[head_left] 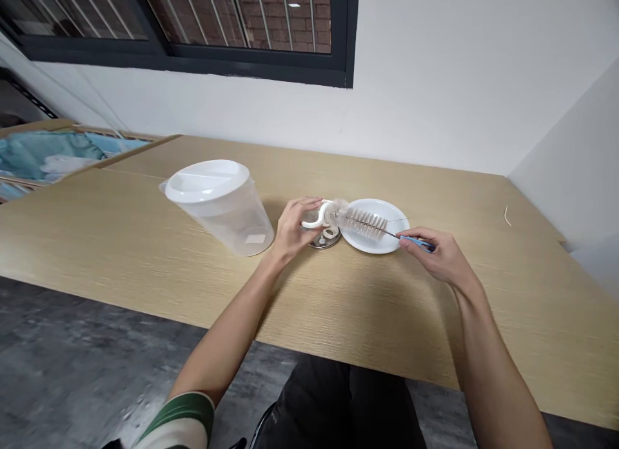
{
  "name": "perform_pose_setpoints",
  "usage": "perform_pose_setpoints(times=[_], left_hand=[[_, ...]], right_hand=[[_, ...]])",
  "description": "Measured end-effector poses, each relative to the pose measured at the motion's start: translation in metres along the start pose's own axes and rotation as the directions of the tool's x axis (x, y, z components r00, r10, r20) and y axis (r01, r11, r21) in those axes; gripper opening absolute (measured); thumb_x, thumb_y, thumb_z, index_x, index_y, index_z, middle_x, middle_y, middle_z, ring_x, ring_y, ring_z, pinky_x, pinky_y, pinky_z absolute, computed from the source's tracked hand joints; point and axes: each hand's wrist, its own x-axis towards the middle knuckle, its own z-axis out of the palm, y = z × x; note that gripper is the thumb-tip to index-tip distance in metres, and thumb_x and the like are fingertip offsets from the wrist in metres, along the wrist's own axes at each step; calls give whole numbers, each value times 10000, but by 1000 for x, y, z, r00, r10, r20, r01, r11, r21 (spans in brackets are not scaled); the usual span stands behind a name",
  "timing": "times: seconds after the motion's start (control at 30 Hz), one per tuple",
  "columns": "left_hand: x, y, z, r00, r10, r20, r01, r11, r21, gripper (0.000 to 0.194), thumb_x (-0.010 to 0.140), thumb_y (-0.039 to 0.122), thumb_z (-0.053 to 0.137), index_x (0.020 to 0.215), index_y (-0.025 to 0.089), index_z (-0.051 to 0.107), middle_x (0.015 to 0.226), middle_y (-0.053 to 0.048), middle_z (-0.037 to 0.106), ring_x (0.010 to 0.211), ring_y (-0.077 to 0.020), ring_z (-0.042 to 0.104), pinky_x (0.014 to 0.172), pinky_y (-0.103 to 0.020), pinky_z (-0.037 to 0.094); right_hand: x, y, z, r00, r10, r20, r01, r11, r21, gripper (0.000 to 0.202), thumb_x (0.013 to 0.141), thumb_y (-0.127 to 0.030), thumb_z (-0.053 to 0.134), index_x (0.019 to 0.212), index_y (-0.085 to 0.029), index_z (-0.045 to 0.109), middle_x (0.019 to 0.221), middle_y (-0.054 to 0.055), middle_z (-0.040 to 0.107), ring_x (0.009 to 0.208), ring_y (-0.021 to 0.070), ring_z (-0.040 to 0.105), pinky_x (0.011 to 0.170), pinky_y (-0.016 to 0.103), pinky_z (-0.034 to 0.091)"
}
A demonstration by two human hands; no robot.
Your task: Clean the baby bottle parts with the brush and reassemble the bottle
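The tabletop [507,313] is spreading right of the plate [370,246], its front edge running on the person's side. Left of the plate, a lidded pitcher [227,210] is blocking that way. Over the plate, the right hand [438,252] is pinching a brush [367,223]; just left, the left hand [291,233] is gripping a white-handled container [320,219] above a metal dish [320,246].

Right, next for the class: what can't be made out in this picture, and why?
All in the head view:
Metal dish: partly covered by the left hand and the white piece it holds.
Brush handle: partly hidden by the right hand.
Label on the pitcher: any print is too small to read.
Blue cloths: cut off by the left edge.
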Motion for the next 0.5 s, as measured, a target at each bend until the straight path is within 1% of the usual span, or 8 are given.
perform_pose_setpoints(times=[0.1, 0.2, 0.33, 0.5], left_hand=[[1, 2, -2, 998, 46, 51, -49, 997, 59, 348, 861, 317, 698, 1161, 208, 562, 1234, -97, 664, 1171, -244, 593, 997, -453, 503], [0, 1, -1, 993, 83, 81, -89, 993, 75, 340, 870, 294, 681, 1171, 196, 555, 1235, -106, 664, 1166, -250, 585, 980, -449, 514], [-1, -1, 1, 983, 149, 103, -157, 985, 77, 362, 876, 283, 671, 1203, 191, 545, 1237, -113, 661, 1176, -258, 575, 975, -452, 517], [-2, -4, 1, 977, 180, 115, -189, 979, 73, 386, 880, 270, 662, 1239, 202, 540, 1255, -115, 653, 1192, -264, 568, 978, -461, 513]], right_hand=[[-2, -2, -4, 1000, -4, 19, 5, 999, -36, 290, 864, -469, 648, 967, -223, 761, 956, 46, 743, 790, 193, 669, 672, 294, 516], [-3, -3, -9, 999, -4, 54, 7, 999, -39, 279, 862, -466, 657, 958, -229, 766, 970, 49, 743, 836, 207, 679, 704, 304, 526], [-3, -3, -12, 994, 43, 97, -45, 999, 15, 278, 846, -470, 681, 963, -234, 769, 996, 53, 743, 905, 224, 684, 768, 323, 539], [-4, -4, -12, 990, 96, 104, -104, 992, 75, 278, 816, -478, 715, 931, -233, 779, 979, 62, 745, 890, 219, 686, 813, 337, 534]])
